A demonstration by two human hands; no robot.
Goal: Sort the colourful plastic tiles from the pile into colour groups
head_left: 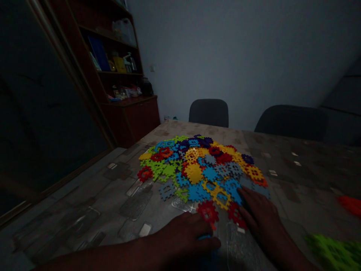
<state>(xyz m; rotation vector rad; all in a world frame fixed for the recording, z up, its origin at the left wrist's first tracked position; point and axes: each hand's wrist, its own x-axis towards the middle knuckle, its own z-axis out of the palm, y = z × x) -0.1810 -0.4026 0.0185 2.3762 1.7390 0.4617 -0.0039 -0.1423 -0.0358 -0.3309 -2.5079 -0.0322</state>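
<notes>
A wide heap of interlocking plastic waffle-shaped pieces in red, yellow, green, blue and purple lies on the patterned tabletop. My left hand is curled at the heap's near edge, its fingers closed over a blue plastic piece that is mostly hidden and dark. Just above those fingers lies a red piece. My right hand rests with fingers apart at the near right of the heap. Its fingertips are beside another red piece and a blue piece, and it appears to hold nothing.
A blurred bright green group of pieces and a red group lie at the table's right edge. Two dark chairs stand beyond the table, and a wooden shelf unit stands at the back left.
</notes>
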